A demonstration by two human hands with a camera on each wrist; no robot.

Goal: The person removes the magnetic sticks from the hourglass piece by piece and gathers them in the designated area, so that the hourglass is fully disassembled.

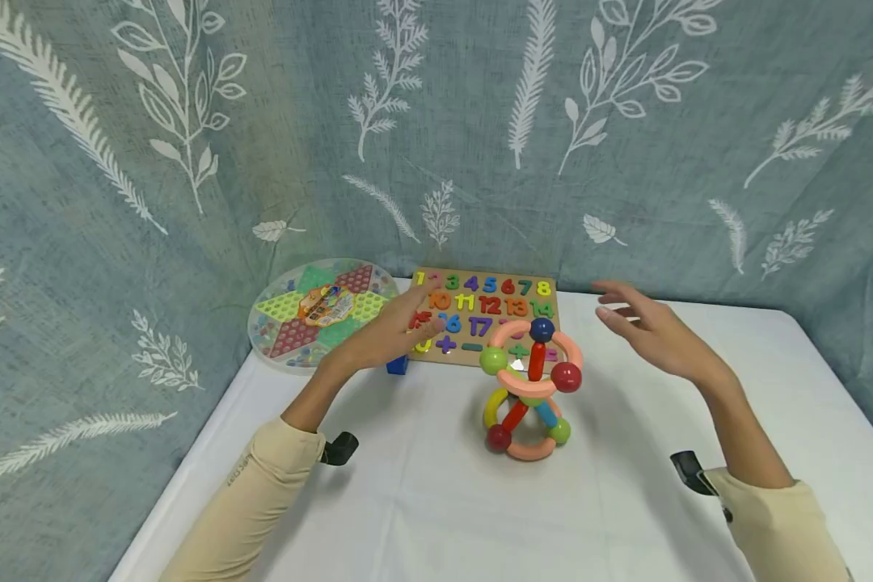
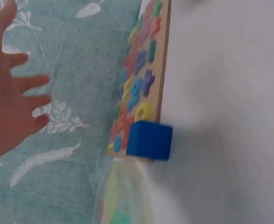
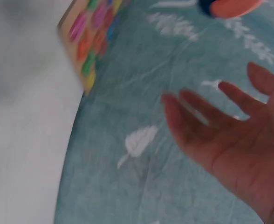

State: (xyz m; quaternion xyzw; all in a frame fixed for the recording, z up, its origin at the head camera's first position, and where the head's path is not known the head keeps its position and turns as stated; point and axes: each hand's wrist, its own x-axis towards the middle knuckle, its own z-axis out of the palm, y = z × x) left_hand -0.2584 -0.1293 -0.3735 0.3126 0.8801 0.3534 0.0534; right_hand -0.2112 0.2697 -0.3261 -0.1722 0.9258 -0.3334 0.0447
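A toy built of coloured balls and curved and straight rods [image 1: 537, 362] stands on the white table, its upper ring tilted above a lower part. My left hand [image 1: 381, 333] is raised to its left, fingers spread and holding nothing. On the toy's other side my right hand [image 1: 655, 335] hovers in the air, fingers loosely bent, palm turned inward. Both hands are apart from the toy. In the right wrist view, only part of an orange curved rod [image 3: 235, 6] shows above the right hand [image 3: 235, 135]. Near the left hand lies a blue cube [image 2: 151, 141].
A wooden number board [image 1: 461, 358] with colourful digits lies behind the toy, the cube at its front left corner. To its left is a round star-patterned game board [image 1: 267, 311] in clear plastic. A leaf-print curtain [image 1: 480, 202] hangs along the table's back edge.
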